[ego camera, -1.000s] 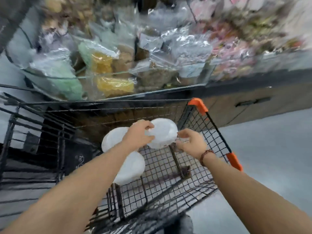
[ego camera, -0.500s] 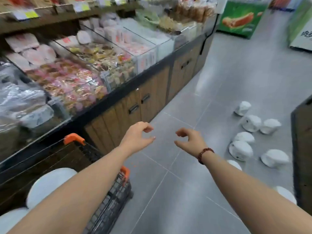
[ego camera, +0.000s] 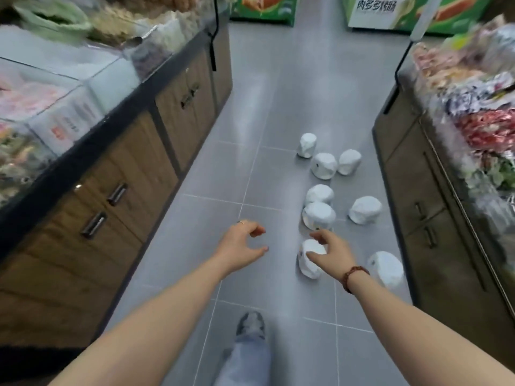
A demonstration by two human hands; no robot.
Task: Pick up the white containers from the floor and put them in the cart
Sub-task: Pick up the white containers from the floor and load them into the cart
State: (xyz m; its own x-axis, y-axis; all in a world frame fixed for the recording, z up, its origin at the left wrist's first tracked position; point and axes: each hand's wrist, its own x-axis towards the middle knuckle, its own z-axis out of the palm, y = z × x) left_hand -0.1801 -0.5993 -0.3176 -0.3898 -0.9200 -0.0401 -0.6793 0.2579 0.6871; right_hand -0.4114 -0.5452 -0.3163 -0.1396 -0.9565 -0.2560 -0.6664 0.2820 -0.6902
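Eight white containers [ego camera: 319, 215] dot the floor [ego camera: 250, 135]; two hands, left [ego camera: 241, 246] and right [ego camera: 331, 253], hover spread, empty.

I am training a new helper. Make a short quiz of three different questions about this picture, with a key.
1. How many white containers lie on the floor?
2. True or false: the left hand holds a container.
3. Which container is the right hand nearest?
A. the farthest one
B. the nearest one
C. the one by the right cabinet

Key
1. Eight.
2. False: it is open and empty.
3. B. The fingers hang over it; whether they touch it, the picture does not show.
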